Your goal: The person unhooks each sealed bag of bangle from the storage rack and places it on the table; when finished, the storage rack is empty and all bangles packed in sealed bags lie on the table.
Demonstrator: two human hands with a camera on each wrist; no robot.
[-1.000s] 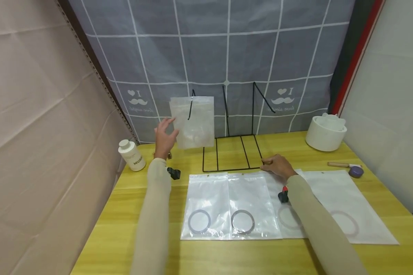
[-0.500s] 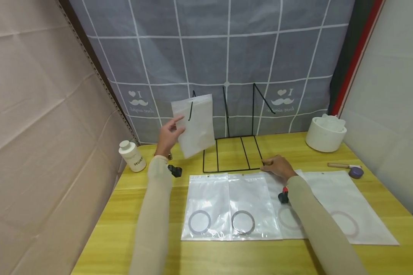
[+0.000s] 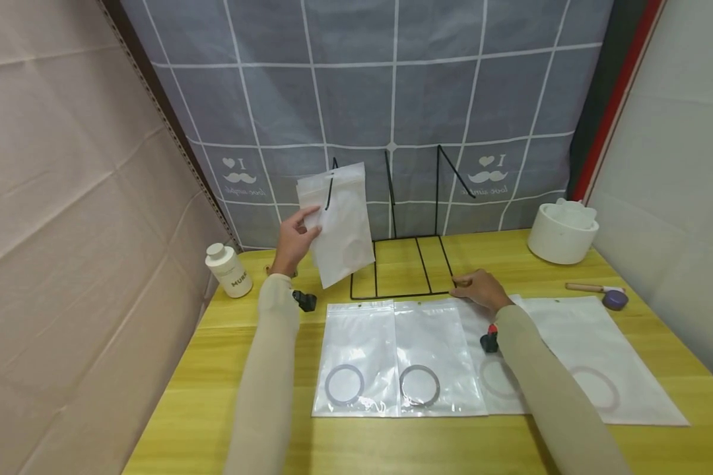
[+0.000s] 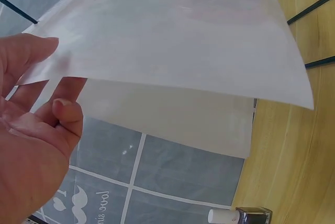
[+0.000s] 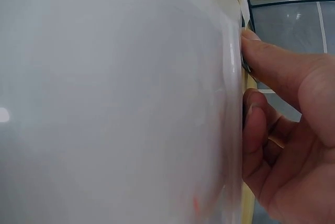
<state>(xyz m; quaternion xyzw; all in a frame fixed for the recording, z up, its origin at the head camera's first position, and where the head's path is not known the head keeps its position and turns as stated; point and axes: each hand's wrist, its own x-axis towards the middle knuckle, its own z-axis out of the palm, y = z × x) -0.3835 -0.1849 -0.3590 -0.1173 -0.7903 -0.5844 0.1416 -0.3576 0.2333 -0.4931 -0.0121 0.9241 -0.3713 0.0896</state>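
Note:
My left hand [image 3: 296,236] pinches the left edge of a white plastic bag [image 3: 340,224], held up and tilted against the left prong of a black wire rack [image 3: 401,264]. In the left wrist view the bag [image 4: 172,72] runs between my thumb and fingers [image 4: 63,116]. My right hand [image 3: 478,288] sits at the rack base's front right corner; its thumb and curled fingers [image 5: 272,67] close on the thin black wire beside a bag [image 5: 115,98]. Several clear bags [image 3: 436,343], each holding a ring [image 3: 418,383], lie in a row on the yellow table [image 3: 214,396].
A white bottle [image 3: 228,269] stands at the table's back left. A white round container [image 3: 563,229] stands at the back right, with a small purple-tipped tool [image 3: 614,298] in front of it. Cardboard wall on the left, grey checked cloth behind.
The bag has tilted and dropped a little at the rack's left prong. My left hand went from flat fingers on it to pinching its edge. The right hand stayed put.

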